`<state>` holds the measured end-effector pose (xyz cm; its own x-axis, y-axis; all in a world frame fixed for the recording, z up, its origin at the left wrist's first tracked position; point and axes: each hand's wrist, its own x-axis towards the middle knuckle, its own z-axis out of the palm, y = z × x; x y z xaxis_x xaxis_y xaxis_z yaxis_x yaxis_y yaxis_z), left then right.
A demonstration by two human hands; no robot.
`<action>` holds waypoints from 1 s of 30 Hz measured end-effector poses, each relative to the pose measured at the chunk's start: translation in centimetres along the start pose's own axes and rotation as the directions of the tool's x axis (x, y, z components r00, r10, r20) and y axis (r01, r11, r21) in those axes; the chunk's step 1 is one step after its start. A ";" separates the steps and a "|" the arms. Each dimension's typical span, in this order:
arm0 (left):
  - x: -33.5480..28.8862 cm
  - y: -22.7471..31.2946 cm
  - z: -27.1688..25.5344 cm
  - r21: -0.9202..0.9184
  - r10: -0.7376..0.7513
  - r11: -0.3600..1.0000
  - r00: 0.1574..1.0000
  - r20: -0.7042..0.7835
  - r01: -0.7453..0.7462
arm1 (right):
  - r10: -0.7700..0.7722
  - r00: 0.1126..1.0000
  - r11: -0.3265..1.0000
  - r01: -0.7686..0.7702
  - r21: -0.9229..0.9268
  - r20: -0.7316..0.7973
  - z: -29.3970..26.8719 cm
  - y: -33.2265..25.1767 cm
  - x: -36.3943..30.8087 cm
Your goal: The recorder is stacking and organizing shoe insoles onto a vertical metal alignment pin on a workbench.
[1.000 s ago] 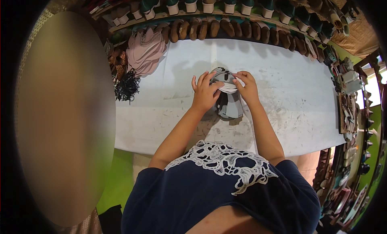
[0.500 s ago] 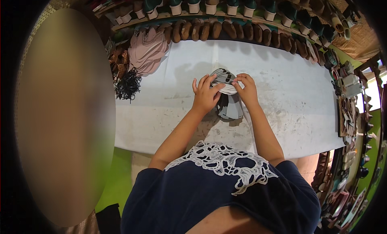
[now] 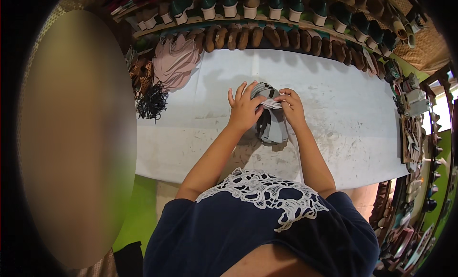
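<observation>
Over the middle of the table I hold a stack of thin grey and black cut pieces (image 3: 273,126), shaped like shoe parts. Its far end is bent over in a curve, with pale edges fanned out under my fingers. On its left side, my left hand (image 3: 246,107) presses a thumb onto the pale edges, the other fingers raised and spread behind. Opposite, my right hand (image 3: 292,106) pinches the right end of the fanned edges between thumb and fingers. The stack's lower part hangs toward me and spreads like a skirt; whether it rests on the table I cannot tell.
A white-covered, smudged table (image 3: 348,129) spreads around my hands. Pink cut pieces (image 3: 175,62) and a black stringy bundle (image 3: 151,101) lie at its left. Brown shoe lasts (image 3: 257,37) line the far edge, below a shelf of green-and-white lasts (image 3: 275,7). Crowded racks stand right.
My left hand's fingers have lifted off the stack's top and spread upward. My right hand's fingers have closed in on the edges, and the pale edges look more bunched.
</observation>
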<state>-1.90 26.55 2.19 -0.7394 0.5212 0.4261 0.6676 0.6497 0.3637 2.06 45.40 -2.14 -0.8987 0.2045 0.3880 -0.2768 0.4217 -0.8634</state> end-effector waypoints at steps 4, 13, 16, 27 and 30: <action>-0.6 -0.1 0.3 -0.010 0.017 1.000 1.000 0.010 -0.017 | 0.044 0.997 0.997 -0.047 -0.059 -0.057 -0.1 -0.3 0.8; -1.4 -0.5 1.0 -0.035 0.040 0.998 0.997 -0.064 -0.043 | 0.030 0.998 0.993 -0.038 -0.115 -0.063 0.2 -0.5 0.4; -1.3 -0.3 0.9 -0.040 0.043 0.998 0.997 -0.063 -0.046 | 0.012 0.999 0.997 -0.015 -0.073 -0.037 0.0 0.0 0.6; -0.3 0.3 0.2 -0.037 -0.054 0.998 0.996 -0.068 0.052 | -0.023 0.997 0.991 0.032 -0.130 0.068 -0.1 0.4 -0.1; -0.4 0.1 0.2 -0.020 -0.001 1.000 1.000 -0.030 0.001 | 0.030 0.999 0.990 -0.024 -0.137 0.041 -0.5 0.8 0.1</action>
<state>-1.56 26.51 1.92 -0.7374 0.5033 0.4505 0.6686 0.6390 0.3803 1.97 46.19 -2.61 -0.9200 0.1805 0.3480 -0.2057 0.5335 -0.8204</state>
